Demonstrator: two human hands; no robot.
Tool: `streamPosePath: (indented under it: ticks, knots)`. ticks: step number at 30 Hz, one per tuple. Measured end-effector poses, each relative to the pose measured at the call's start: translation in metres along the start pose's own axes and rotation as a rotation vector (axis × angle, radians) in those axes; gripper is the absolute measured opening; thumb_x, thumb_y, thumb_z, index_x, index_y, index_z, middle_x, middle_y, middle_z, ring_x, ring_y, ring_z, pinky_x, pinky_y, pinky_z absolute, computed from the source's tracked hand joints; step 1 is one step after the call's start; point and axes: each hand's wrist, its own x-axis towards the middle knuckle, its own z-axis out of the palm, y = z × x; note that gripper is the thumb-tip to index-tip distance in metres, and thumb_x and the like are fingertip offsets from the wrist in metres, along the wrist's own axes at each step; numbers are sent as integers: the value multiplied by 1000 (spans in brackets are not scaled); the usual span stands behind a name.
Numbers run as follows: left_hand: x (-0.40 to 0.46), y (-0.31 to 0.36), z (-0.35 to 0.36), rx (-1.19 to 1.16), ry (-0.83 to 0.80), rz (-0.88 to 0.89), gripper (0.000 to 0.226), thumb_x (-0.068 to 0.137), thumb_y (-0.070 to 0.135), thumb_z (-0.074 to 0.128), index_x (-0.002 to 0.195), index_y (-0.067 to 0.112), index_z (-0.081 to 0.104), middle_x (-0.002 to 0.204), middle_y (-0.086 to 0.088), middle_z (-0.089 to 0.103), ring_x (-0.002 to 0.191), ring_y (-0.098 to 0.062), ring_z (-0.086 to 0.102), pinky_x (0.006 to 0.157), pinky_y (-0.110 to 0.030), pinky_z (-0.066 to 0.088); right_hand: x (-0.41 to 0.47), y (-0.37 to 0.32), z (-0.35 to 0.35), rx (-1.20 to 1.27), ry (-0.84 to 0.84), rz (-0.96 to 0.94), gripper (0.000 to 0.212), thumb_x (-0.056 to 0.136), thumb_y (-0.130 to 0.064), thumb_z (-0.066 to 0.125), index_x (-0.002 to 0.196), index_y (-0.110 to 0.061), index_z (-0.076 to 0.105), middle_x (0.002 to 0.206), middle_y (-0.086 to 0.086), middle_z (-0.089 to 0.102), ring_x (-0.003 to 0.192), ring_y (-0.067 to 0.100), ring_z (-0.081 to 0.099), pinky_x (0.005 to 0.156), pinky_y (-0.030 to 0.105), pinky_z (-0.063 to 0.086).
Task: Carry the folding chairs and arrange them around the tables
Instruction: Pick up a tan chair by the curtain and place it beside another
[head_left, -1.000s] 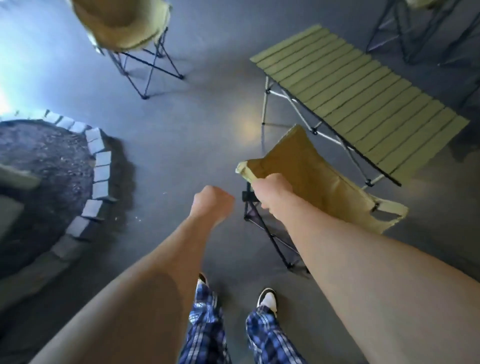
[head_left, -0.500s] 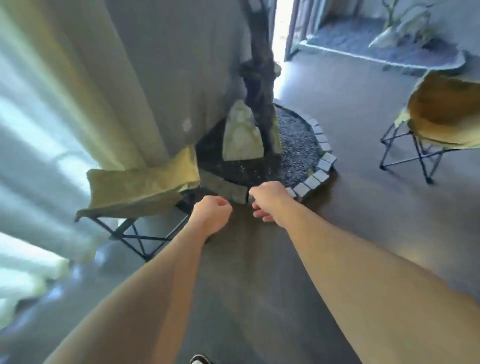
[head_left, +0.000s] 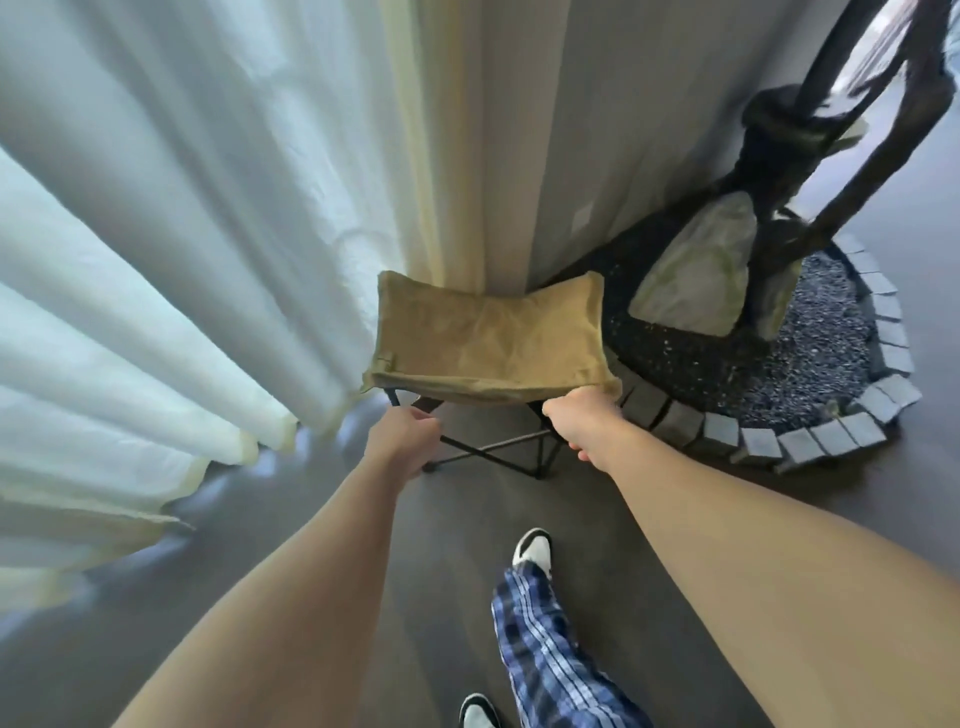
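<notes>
Between both hands' grip (head_left: 400, 439) (head_left: 582, 421) stands the folding chair (head_left: 488, 343).

The chair (head_left: 488, 338) seat hides most of its frame, both hands' fingertips curl out of sight, and the tree trunk (head_left: 789, 130) is cut off at the top edge.

There is a single view, from a wide-angle camera worn on the person's head, looking forward and steeply down along both bare forearms to the floor (head_left: 291, 561). It sits close enough that the arms fill the lower half of the picture, with the folding chair (head_left: 488, 343) just beyond them at centre. The lens bends the curtain (head_left: 171, 218) on the left and the stone-edged gravel bed (head_left: 810, 364) on the right outward toward the frame edges.
</notes>
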Motion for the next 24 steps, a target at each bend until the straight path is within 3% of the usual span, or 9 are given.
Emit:
streamPosePath:
  ticks: [2,4,6,8,11,15,19,21,24]
  knots:
    - [33,3,2,34,17,-37,16,81,10,47,78,14,63,67,-5,54,73,-31,54,65,-32,49,36,-12,10,-42,4,-2,38,89,-25,50,121,-4,58,121,14,60,88,28,52,65,28,41]
    - [70,9,4,69,42,-64,19,76,13,49,85,6,65,66,-8,55,76,-36,58,62,-32,43,75,-22,15,-69,26,32,39,93,-23,48,126,-4,56,122,14,59,93,30,53,74,32,44]
    - [107,13,6,104,102,-116,32,78,18,52,104,7,64,90,-14,65,97,-39,62,76,-37,50,110,-31,17,-88,49,97,43,94,-23,47,134,-6,50,129,15,56,106,34,55,84,35,48]
    - [137,22,5,108,158,-149,33,81,17,52,112,10,60,111,-14,64,103,-36,58,89,-38,51,135,-35,22,-141,62,164,49,92,-25,49,139,-10,47,134,14,52,117,36,53,94,38,47]
    - [171,34,7,106,187,-278,32,78,18,51,109,10,47,111,-13,56,98,-35,54,89,-39,51,166,-43,29,-255,59,204,51,88,-29,49,136,-13,48,139,15,47,128,37,44,104,44,40]
    - [212,22,20,296,162,-457,68,63,29,47,128,9,46,128,-19,52,118,-40,49,98,-50,45,210,-38,38,-398,-4,354,64,82,-34,46,141,-9,42,147,22,37,135,42,34,111,50,32]
    - [246,8,37,417,102,-548,78,74,30,52,145,5,29,147,-24,34,134,-39,33,110,-48,31,238,-25,60,-460,-14,497,88,77,-41,50,153,-5,23,156,28,16,140,49,21,112,56,24]
    - [255,2,40,375,101,-581,86,74,31,55,148,5,19,146,-24,33,131,-41,38,108,-50,35,248,-16,57,-457,100,558,90,80,-43,59,152,-3,22,150,25,21,134,44,30,109,50,29]
    - [272,-11,37,262,180,-587,78,80,34,50,145,0,21,141,-23,35,120,-42,48,104,-51,40,251,12,51,-383,147,623,66,84,-48,55,136,-8,50,136,20,48,122,41,48,101,46,40]
